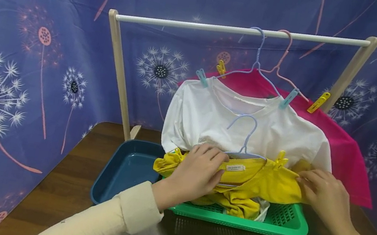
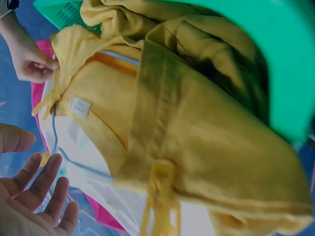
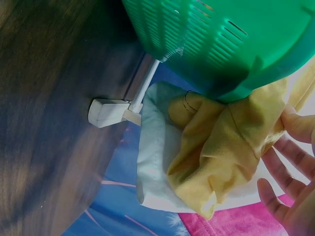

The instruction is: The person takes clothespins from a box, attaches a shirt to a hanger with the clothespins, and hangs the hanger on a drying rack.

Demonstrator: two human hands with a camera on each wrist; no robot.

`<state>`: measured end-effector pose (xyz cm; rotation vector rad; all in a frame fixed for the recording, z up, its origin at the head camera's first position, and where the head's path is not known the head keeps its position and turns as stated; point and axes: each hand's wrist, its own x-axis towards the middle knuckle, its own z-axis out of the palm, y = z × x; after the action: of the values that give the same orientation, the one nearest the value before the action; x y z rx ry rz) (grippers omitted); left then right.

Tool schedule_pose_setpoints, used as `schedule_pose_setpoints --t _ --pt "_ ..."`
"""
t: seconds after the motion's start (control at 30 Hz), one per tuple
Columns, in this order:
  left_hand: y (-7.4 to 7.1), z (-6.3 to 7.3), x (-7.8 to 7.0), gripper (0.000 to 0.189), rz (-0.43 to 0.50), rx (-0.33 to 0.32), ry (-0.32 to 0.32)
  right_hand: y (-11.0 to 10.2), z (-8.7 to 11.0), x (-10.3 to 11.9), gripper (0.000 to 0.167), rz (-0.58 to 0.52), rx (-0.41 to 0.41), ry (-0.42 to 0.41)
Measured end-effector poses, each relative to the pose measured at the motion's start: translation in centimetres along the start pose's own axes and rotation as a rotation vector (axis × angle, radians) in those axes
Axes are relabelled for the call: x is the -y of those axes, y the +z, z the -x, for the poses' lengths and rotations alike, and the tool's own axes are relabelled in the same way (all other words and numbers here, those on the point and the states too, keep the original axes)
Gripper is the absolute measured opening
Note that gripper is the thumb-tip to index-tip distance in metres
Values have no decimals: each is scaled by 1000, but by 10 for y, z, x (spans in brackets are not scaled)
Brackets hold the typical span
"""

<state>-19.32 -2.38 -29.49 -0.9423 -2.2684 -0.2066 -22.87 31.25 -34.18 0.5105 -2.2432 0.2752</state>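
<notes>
A yellow shirt (image 1: 275,182) lies partly over a green basket (image 1: 242,221), clipped by yellow clothespins (image 1: 280,161) to a pale blue hanger (image 1: 252,134). At the shirt's right shoulder side, my right hand (image 1: 329,195) pinches the fabric between thumb and forefinger; the right wrist view shows the yellow sleeve (image 3: 231,137) hanging from it. My left hand (image 1: 198,169) is over the shirt's left part in the head view. In the left wrist view its loose, spread fingers (image 2: 42,184) are apart from the cloth, near the hanger and a yellow clothespin (image 2: 160,201).
Behind stands a rack with a white rod (image 1: 189,25). A white shirt (image 1: 258,125) and a magenta garment (image 1: 349,161) hang from it on hangers with clothespins. A dark blue tray (image 1: 126,177) sits left of the basket on the wooden table (image 1: 62,179).
</notes>
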Motion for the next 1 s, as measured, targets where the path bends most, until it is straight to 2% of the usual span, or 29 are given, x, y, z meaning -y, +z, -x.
schedule_pose_setpoints --t 0.13,0.57,0.77,1.0 --pt "-9 10 12 21 43 -11 -45 1 1 0 23 0 -7 -5" --pt "-27 43 45 31 66 -63 -200 -1 0 1 21 1 1 -4" --pt "-29 59 58 31 47 -33 -284 -2 1 2 22 0 7 8" --pt "-20 78 64 30 22 43 -340 -2 1 3 21 -6 11 20"
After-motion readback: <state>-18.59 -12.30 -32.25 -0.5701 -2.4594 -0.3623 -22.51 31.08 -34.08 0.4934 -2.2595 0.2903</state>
